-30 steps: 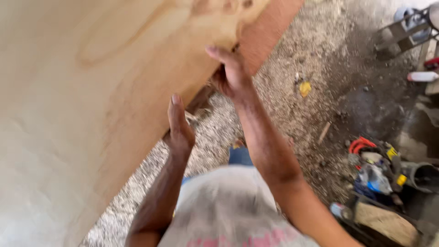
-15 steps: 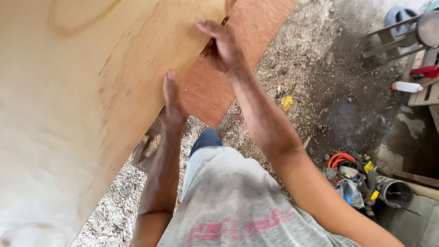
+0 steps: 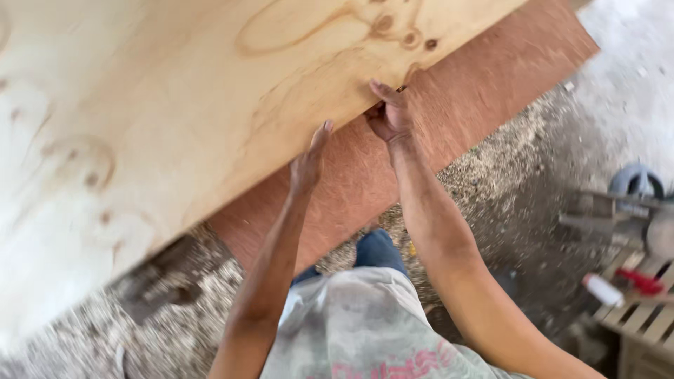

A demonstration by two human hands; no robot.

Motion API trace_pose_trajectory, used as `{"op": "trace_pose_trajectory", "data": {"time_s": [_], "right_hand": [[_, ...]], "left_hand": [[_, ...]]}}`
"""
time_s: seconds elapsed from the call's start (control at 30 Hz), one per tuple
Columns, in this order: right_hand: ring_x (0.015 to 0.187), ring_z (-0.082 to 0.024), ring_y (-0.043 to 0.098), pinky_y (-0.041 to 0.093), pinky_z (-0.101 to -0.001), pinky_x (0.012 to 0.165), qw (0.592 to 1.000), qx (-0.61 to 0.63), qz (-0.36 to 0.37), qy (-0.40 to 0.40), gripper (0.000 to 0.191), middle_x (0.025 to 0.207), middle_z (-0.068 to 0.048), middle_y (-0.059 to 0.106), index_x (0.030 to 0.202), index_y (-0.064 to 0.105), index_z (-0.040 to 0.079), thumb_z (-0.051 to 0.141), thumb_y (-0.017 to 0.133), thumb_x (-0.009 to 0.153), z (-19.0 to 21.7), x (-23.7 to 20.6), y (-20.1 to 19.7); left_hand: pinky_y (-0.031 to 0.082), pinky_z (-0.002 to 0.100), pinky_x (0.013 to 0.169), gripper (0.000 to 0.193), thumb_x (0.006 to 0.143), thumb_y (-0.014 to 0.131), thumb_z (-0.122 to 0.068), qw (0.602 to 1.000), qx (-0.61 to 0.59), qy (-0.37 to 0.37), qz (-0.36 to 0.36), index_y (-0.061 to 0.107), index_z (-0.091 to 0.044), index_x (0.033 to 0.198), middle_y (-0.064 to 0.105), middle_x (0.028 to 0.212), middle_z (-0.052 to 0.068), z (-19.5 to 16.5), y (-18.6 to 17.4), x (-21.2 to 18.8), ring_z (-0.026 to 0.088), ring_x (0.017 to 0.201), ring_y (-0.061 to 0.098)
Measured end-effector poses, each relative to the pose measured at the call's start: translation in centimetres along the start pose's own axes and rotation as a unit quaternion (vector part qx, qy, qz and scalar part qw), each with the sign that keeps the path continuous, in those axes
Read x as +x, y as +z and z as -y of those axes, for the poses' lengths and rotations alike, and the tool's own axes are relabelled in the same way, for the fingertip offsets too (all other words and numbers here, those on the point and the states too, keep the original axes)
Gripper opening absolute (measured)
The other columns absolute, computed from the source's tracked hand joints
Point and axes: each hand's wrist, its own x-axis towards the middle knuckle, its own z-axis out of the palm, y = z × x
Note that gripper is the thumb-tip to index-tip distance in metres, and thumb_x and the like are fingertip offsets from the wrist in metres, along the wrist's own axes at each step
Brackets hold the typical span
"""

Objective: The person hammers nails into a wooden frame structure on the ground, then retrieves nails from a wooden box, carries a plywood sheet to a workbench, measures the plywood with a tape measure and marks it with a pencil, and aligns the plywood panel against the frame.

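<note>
where a second ago the big pale plywood sheet stood steeper, it now tilts lower over the reddish-brown board on the sawdust floor; right hand clenched on its near edge, left hand pressed flat, fingers extended.

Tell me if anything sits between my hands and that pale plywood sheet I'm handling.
Nothing visible does. The left hand lies flat against the edge of the pale plywood sheet, and the right hand has its grip on the same edge. A reddish board lies on the ground beneath.
</note>
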Motion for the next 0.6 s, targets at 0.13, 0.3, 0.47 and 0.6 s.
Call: {"op": "trace_pose_trajectory", "data": {"time_s": [0.13,0.3,0.47,0.6], "right_hand": [[0.056,-0.009,0.045,0.038,-0.026,0.053,0.988,-0.056,-0.058,0.135,0.021,0.071,0.005,0.055,0.096,0.06,0.014,0.015,0.081,0.099,3.4,8.7,-6.5],[0.043,-0.009,0.04,0.031,-0.0261,0.038,0.925,-0.179,-0.194,0.275,0.018,0.061,0.003,0.048,0.095,0.06,0.015,0.024,0.076,0.096,-0.2,4.6,-14.4],[0.041,-0.005,0.042,0.031,-0.0234,0.033,0.822,-0.465,-0.226,0.238,0.025,0.077,-0.004,0.072,0.099,0.069,0.002,0.027,0.069,0.1,0.6,-2.4,-17.5],[0.065,-0.017,0.065,0.045,-0.0268,0.049,0.698,-0.614,-0.334,0.153,0.057,0.113,-0.018,0.058,0.139,0.041,0.002,0.018,0.067,0.091,4.6,-7.6,-18.4]], "left_hand": [[0.05,0.039,0.084,0.031,0.092,0.072,-0.022,0.937,-0.234,-0.209,-0.151,0.065,-0.005,0.117,0.065,0.109,0.011,4.3,7.1,4.2,0.024,0.096,0.059],[0.055,0.033,0.068,0.033,0.089,0.083,-0.032,0.858,-0.268,-0.304,-0.314,0.07,-0.004,0.101,0.068,0.09,0.009,9.1,7.3,1.4,0.018,0.076,0.062],[0.045,0.035,0.059,0.034,0.089,0.081,-0.034,0.871,-0.04,-0.345,-0.348,0.064,-0.004,0.092,0.061,0.087,0.011,12.5,2.9,-7.4,0.02,0.074,0.056],[0.045,0.043,0.091,0.059,0.081,0.084,-0.033,0.714,0.165,-0.421,-0.534,0.056,-0.009,0.127,0.047,0.132,0.019,13.1,0.9,-15.8,0.027,0.118,0.048]]}}
